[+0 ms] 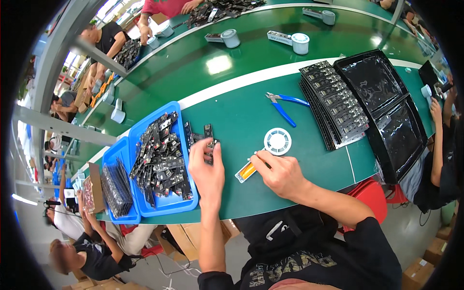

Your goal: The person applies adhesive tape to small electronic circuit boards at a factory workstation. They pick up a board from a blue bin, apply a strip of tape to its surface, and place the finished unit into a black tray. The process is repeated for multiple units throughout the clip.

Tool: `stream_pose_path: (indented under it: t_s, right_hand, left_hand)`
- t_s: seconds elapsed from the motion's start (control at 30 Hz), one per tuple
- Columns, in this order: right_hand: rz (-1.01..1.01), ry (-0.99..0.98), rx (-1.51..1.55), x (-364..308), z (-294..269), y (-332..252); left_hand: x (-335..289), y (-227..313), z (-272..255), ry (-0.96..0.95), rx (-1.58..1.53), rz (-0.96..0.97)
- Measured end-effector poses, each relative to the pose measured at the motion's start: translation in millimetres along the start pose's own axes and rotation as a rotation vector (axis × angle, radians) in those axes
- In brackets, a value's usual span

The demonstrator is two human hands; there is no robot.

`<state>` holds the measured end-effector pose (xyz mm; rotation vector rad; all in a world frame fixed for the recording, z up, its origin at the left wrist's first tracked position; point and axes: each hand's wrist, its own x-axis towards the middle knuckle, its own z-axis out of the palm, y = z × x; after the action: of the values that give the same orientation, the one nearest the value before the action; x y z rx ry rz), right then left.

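Note:
A white handheld fan (278, 141) with a round slotted head lies on the green table in front of me. Its handle is open and shows an orange battery cell (247, 171). My right hand (282, 176) pinches the fan where handle meets head; its fingertips hide what exactly they grip. My left hand (208, 166) is curled round a small black circuit board (208, 130) beside the blue tray, its fingers partly covering it. Several loose boards lie there. The blue tray (194, 195) holds a heap of similar boards.
Blue-handled side cutters (284, 113) lie beyond the fan. Stacked circuit panels (333, 104) and black plastic trays (372, 79) stand to the right. A smaller blue tray (130, 220) is at left. Beyond the white strip, a green belt (251, 58) carries several fans. Co-workers sit around.

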<state>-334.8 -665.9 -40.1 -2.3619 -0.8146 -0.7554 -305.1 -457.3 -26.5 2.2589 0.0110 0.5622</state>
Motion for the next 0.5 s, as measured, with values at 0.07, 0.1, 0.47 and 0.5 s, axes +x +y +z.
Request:
stream_pose_path:
  t_s: [0.07,0.1,0.47,0.5]
  right_hand:
    - [-0.015,0.019,0.005,-1,5,2]
    - [0.006,0.021,0.028,-1,6,2]
    - [0.255,-0.105,0.593,-1,-17,14]
    - [0.256,-0.114,0.605,-2,-24,14]
  left_hand:
    - [18,-11,8,0.013,0.156,0.038]
    - [25,-18,13,0.002,0.24,0.044]
    - [43,-15,18,-0.118,0.375,0.035]
    - [35,-1,9,-0.116,0.263,0.024]
